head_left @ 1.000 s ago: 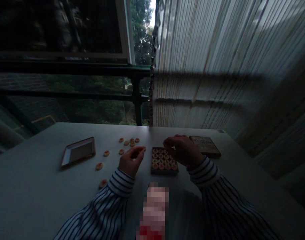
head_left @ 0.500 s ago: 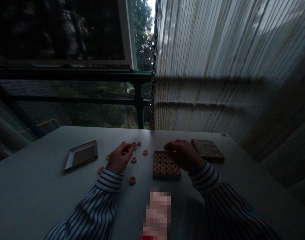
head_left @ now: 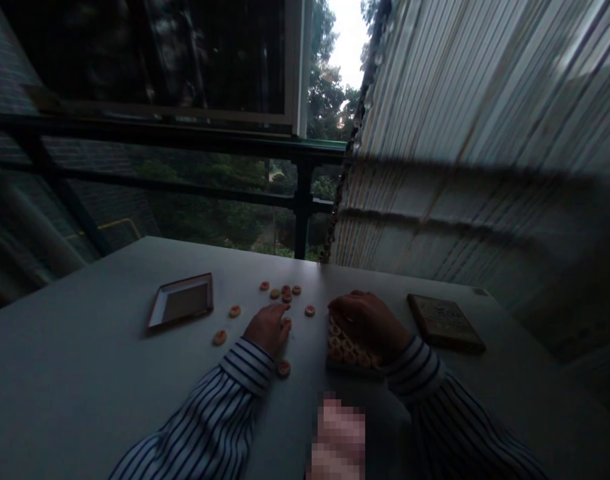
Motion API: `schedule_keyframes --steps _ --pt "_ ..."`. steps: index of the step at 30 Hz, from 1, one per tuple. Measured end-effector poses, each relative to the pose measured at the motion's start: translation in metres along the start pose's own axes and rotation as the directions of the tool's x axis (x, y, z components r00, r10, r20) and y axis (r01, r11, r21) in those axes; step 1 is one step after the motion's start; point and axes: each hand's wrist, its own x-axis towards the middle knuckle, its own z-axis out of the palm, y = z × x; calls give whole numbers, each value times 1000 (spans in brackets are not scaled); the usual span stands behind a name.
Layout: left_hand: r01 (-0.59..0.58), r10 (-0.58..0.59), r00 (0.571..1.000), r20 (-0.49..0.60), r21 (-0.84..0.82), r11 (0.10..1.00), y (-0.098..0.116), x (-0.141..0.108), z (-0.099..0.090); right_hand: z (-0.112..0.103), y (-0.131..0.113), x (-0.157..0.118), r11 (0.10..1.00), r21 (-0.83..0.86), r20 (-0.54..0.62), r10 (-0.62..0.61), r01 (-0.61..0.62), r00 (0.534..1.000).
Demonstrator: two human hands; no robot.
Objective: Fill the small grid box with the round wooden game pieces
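Note:
My left hand (head_left: 267,328) is low over the white table, thumb and index finger apart around a round xiangqi piece (head_left: 287,322) that is partly covered. It does not look gripped. My right hand (head_left: 369,323) hovers over a shallow box (head_left: 355,368) filled with rows of xiangqi pieces (head_left: 349,356), hiding its far part. The right fingers are curled together, and whatever they hold is hidden. Loose pieces lie around my left hand: one near the wrist (head_left: 283,368), one to its right (head_left: 310,311), two on its left and several beyond it.
An open, shallow tray-like lid (head_left: 181,303) lies at the left of the white table (head_left: 85,347). At the right lies a flat box with a printed top (head_left: 447,321). Behind the table are a dark railing (head_left: 199,190) and a striped curtain (head_left: 409,133).
My left hand has come down to a loose piece, its thumb and finger now around it. My right hand has lowered over the box. The camera view has turned left and tilted.

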Motion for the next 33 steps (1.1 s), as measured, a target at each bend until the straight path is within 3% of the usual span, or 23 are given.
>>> schedule_keyframes --steps 12,20,27,33 --pt "69 -73 982 176 34 997 2 -4 3 2 -2 -3 1000 -29 81 13 -11 997" --pt "13 -15 998 62 36 999 -3 -5 9 2 1 -6 999 -33 67 18 -16 998" --pt "-37 36 997 62 17 999 -3 -4 9 1 3 -6 1000 9 60 6 -7 998" --pt "-75 75 995 -66 -5 997 -4 -2 8 2 4 -7 1000 25 54 5 -6 999"
